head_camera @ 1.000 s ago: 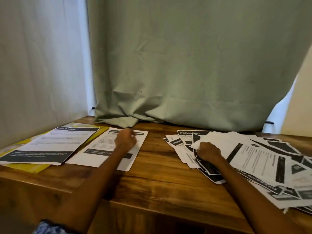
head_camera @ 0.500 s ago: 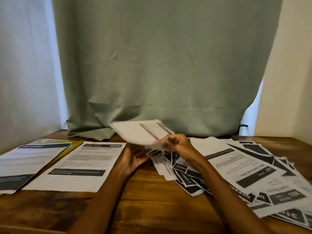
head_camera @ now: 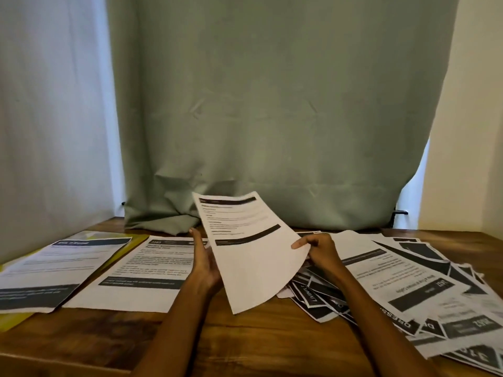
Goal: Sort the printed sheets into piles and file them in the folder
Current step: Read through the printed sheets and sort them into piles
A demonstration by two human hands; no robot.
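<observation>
One sheet (head_camera: 253, 251) held up above the table (head_camera: 245, 341), tilted, printed side toward the camera, with two dark bars across it; small text too blurred to read. Right edge pinched by the right hand (head_camera: 319, 253), thumb on the front, other fingers curled behind the paper and hidden. Left edge met by the left hand (head_camera: 205, 263), fingers straight and together, flat along the back of the sheet; palm partly covered by the paper, so cannot tell if the thumb touches.

Below and to the right, a loose heap (head_camera: 408, 289) of printed sheets, overlapping at many angles, cut off by the right and lower frame edges; only fragments of headings legible.

To the left, one sheet lying flat as a pile (head_camera: 136, 270), just beside the left hand. Further left, another sheet (head_camera: 54, 270) resting on a yellow folder (head_camera: 11, 321), mostly covered, only its edges showing, cut by the left border.

Behind all, a green curtain (head_camera: 272, 118) touching the table's far edge, and a white curtain (head_camera: 54, 118) at left.
</observation>
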